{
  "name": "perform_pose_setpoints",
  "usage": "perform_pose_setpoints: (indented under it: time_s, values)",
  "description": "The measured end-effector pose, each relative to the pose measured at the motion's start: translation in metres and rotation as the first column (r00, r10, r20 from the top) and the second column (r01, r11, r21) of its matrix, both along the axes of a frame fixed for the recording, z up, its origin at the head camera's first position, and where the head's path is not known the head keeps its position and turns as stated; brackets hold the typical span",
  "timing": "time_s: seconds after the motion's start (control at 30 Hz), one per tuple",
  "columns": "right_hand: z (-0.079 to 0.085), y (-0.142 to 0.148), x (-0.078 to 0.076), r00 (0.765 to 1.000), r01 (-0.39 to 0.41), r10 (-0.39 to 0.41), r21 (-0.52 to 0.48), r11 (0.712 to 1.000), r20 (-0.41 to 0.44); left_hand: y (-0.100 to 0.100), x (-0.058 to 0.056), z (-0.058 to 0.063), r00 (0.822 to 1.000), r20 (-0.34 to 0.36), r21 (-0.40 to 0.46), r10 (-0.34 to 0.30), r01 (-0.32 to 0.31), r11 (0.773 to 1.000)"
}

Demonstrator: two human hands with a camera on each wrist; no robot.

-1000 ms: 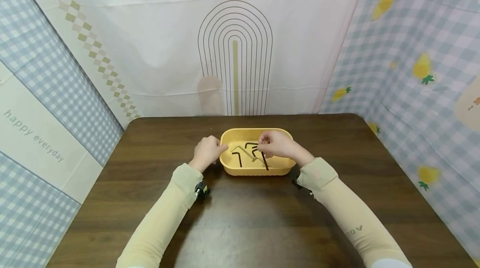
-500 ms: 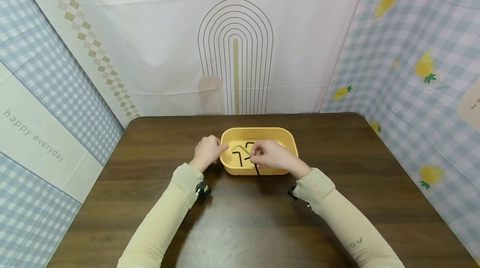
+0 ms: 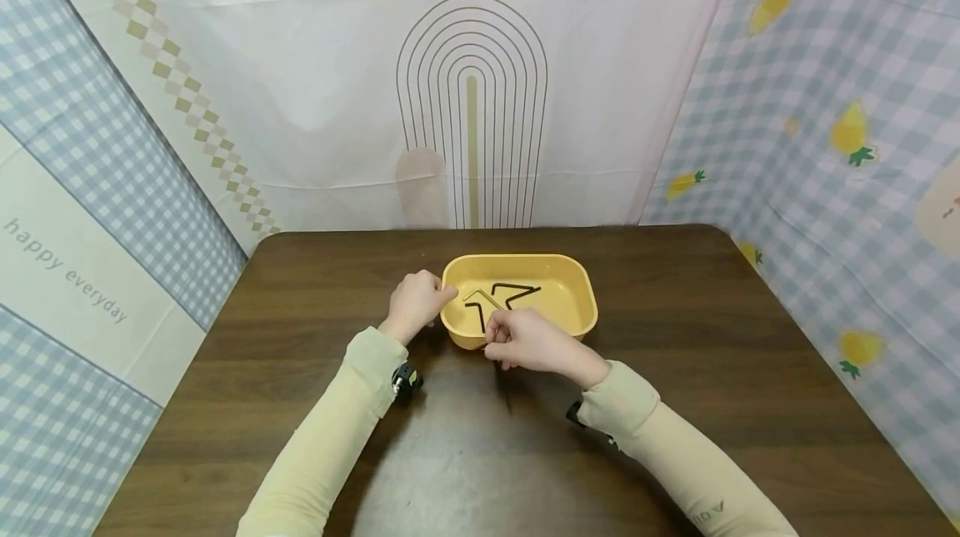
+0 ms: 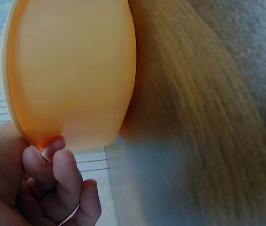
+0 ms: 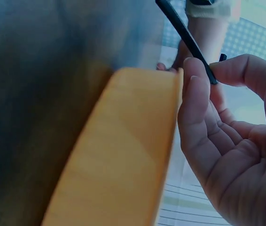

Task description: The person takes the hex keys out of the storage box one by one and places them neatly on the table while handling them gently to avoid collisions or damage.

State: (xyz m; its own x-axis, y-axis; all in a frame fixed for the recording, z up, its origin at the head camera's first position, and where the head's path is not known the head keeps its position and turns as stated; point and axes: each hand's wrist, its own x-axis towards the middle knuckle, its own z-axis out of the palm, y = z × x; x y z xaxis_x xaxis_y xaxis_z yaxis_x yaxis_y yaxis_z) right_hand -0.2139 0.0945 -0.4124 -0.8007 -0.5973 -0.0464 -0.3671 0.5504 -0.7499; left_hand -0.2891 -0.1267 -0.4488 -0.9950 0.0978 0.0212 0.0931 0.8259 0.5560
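My left hand (image 3: 414, 303) holds the left end of a yellow plastic tray (image 3: 573, 299); in the left wrist view its curled fingers (image 4: 67, 179) lie against the tray's end. My right hand (image 3: 536, 343) is over the tray's front rim, pinching a black hex key (image 5: 185, 35) between thumb and fingertips. That key's long arm sticks out toward me, blurred in the head view. Inside the tray, several L-shaped hex keys lie loose: a black one (image 3: 482, 318) at left, a brass-coloured one (image 3: 489, 298) partly behind my right hand, and black ones (image 3: 513, 286) toward the back.
The tray stands near the back of a dark wooden table (image 3: 465, 454). Behind it hangs a white printed cloth (image 3: 330, 120), and checked cloth (image 3: 810, 212) covers the right side. A small black device (image 3: 406, 378) is worn at my left wrist.
My right hand has moved left and toward me with the black hex key, from over the tray's inside to its front rim. More keys show behind it. The left hand stays put.
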Motion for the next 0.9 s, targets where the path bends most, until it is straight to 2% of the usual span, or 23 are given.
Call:
perform_pose_setpoints:
  time_s: [0.33,0.9]
  values:
    - [-0.014,-0.004,0.006,0.998,-0.05,0.052,0.052,0.997,-0.029,0.0,0.001,-0.001,1.0,0.006,0.013,0.0,-0.001,1.0]
    - [-0.03,-0.008,0.016,0.994,0.086,-0.089,0.052,0.995,0.059,-0.001,0.001,0.001,1.0,0.029,0.023,0.003,-0.004,1.0]
